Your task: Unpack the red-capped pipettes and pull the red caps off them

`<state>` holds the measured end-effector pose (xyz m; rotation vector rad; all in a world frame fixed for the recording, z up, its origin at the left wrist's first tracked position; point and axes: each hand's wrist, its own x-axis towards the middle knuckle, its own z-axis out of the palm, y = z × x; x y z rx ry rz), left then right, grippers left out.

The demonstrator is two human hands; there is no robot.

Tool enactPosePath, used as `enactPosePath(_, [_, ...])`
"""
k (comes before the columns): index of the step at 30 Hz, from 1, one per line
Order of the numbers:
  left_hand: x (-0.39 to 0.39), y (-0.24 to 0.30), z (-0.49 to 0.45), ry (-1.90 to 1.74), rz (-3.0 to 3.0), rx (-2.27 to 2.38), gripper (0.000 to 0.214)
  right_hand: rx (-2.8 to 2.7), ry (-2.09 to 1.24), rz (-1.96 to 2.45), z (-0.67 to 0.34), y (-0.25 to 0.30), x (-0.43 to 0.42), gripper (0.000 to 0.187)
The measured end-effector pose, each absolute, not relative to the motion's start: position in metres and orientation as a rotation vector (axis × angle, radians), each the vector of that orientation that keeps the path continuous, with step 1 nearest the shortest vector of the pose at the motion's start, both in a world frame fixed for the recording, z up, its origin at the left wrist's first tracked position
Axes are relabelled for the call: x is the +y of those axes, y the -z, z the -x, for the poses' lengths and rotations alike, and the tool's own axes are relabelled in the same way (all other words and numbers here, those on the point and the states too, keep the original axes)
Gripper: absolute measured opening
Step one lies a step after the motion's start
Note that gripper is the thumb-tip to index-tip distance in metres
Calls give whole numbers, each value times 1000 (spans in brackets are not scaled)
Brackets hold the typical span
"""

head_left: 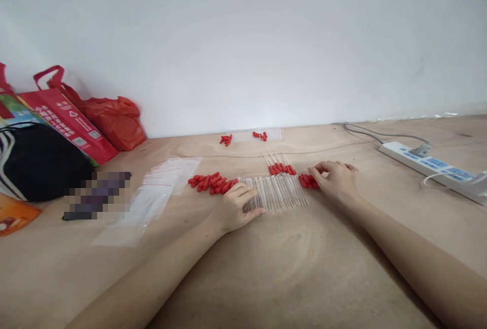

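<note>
A row of clear glass tubes (281, 192) lies side by side on the wooden table (289, 268). My left hand (236, 207) rests on the row's left end, fingers curled over the tubes. My right hand (337, 179) sits at the row's right end, fingertips pinched on small red rubber caps (306, 181). A loose pile of red caps (211, 183) lies left of the tubes. Several tubes with red caps fitted (280, 167) lie just behind the row.
Clear zip bags (152, 197) lie to the left, near a black bag (38, 161), red bags (110, 118) and a blurred dark object (97, 194). More caps (243, 137) lie by the wall. A white power strip (433, 167) is at right.
</note>
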<state>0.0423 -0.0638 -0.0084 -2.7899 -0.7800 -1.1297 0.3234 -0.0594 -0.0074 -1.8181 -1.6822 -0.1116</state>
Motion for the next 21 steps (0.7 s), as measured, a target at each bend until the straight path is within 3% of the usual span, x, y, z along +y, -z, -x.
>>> enactPosePath(8, [-67, 6, -38, 1135, 2814, -821, 35, -1743, -19, 2019, -303, -12, -39, 26])
enactPosePath(16, [-67, 8, -33, 1090, 2796, -839, 26, -1764, -685, 2275, -285, -21, -2, 33])
enactPosePath(21, [-68, 6, -30, 1084, 2787, -880, 49, -1742, -668, 2270, -284, -18, 5, 28])
